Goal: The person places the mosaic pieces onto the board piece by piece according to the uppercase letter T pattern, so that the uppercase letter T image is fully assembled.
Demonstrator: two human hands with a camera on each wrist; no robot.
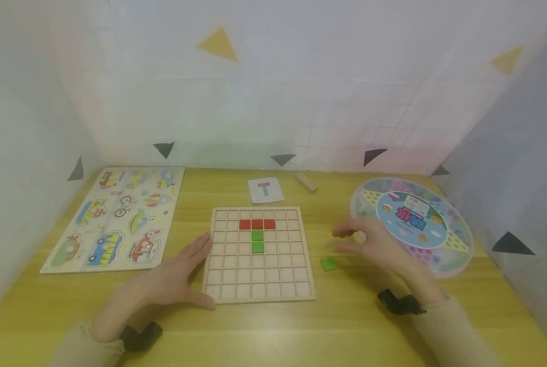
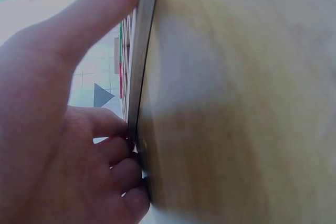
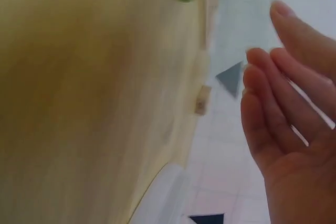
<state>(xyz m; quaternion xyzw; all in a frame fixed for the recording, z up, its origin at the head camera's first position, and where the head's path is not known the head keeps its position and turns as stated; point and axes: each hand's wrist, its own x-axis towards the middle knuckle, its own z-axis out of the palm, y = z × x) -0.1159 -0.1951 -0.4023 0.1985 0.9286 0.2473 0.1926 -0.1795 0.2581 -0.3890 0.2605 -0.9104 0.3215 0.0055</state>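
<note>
A wooden grid board (image 1: 257, 291) lies flat in the middle of the table. Three red tiles (image 1: 257, 224) form a row in its upper cells, and two green tiles (image 1: 257, 240) run down below the middle one. My left hand (image 1: 176, 279) rests at the board's left edge, thumb and fingers spread along the rim; the left wrist view shows the thumb at the board's side (image 2: 140, 51). To the right of the board lies a loose green tile (image 1: 328, 263). Above and beyond it my right hand (image 1: 373, 242) hovers, thumb and fingers apart, holding nothing.
Behind the board lie a small pattern card (image 1: 265, 193) with a red and green T and a wooden block (image 1: 306, 182). A picture puzzle board (image 1: 117, 224) occupies the left side. On the right, a round game box (image 1: 457, 224) sits partly behind my right hand.
</note>
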